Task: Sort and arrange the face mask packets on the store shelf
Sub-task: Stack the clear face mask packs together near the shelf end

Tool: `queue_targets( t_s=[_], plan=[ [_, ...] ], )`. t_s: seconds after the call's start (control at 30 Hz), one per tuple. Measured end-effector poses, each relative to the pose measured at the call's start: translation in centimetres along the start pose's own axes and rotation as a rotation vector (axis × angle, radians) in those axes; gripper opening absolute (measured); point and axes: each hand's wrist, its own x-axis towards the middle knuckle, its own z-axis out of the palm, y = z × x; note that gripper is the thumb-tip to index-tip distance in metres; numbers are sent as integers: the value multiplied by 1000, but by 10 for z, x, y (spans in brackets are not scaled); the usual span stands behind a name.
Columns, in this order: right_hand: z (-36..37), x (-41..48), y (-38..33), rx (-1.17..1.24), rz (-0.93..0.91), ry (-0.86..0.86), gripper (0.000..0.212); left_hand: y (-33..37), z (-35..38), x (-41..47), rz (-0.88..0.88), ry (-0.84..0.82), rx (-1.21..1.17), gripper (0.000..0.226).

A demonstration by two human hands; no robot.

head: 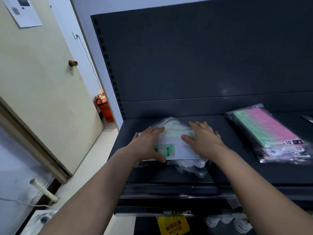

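- In the head view, we judge slipping to be the main risk. The stack of clear plastic packets with pale green and white face masks is smooth film, so an uneven push from the sides may slide the upper packets off the lower ones.
- The lowest packets stick out crooked towards the front right. A careless push could send them towards the front edge of the dark grey metal shelf.
- The left hand lies flat on the left part of the stack, fingers straight and thumb at the near edge. It grips nothing.
- The right hand rests flat and spread on the right part, with the thumb pointing left across the top.
- The stack lies under and between both hands, on the left part of the shelf, well apart from the pink and green packets on the right.
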Motion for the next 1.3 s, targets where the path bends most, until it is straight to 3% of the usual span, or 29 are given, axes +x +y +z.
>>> queue_targets(
  t_s=[0.13,0.27,0.4,0.6,0.67,0.8,0.87,1.03,1.2,1.3],
  plan=[
    [2,1,-3,-14,28,-26,62,-4,-4,-5,60,-110,170,115],
    [6,2,-8,-23,38,-88,60,-17,-3,-14,108,-77,224,111],
    [13,14,-24,-31,-122,-149,48,-16,5,-20,75,-22,108,108],
    [19,27,-36,40,-274,-227,60,-13,9,-29,22,12,63,107],
    [22,16,-32,-62,-257,-118,56,-17,-1,-25,-26,36,-32,97],
    [32,-18,-15,-177,-113,-46,71,-24,-14,3,-17,187,-67,51],
    [36,-27,-8,-128,-104,-17,68,-14,-14,24,56,142,-42,42],
    [35,-27,1,-131,-95,-12,64,18,-5,54,132,-110,85,47],
    [27,-9,4,-162,-105,-6,53,-8,-12,49,-115,-97,191,56],
    [24,-3,2,-108,-125,-32,50,-29,-11,32,-160,-101,159,54]
  ],
)
